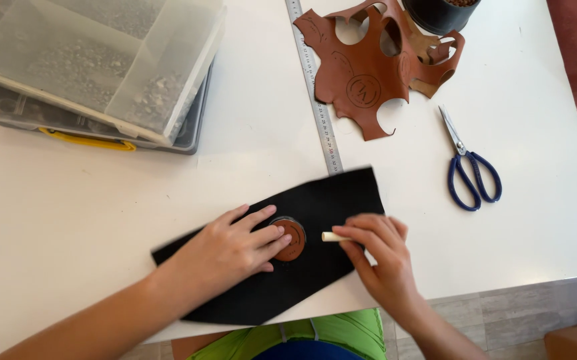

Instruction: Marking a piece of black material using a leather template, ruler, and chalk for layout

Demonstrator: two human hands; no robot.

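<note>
At ten o'clock I see a clear plastic box (102, 60), its grainy contents hard to make out. Lower, my left hand (232, 250) lies flat, fingers spread, pressing a round brown leather disc (293, 240) onto a matte black sheet (315, 233) at six o'clock. My right hand (378, 257) pinches a pale chalk stick (334, 237) just beside the disc. A steel ruler (315, 93) runs toward twelve; cut brown leather (368, 67) and blue-handled scissors (472, 170) lie at two.

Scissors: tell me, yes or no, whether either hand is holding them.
No: the blue-handled scissors lie alone on the white table, while the right hand holds a pale stick over the black sheet.
</note>
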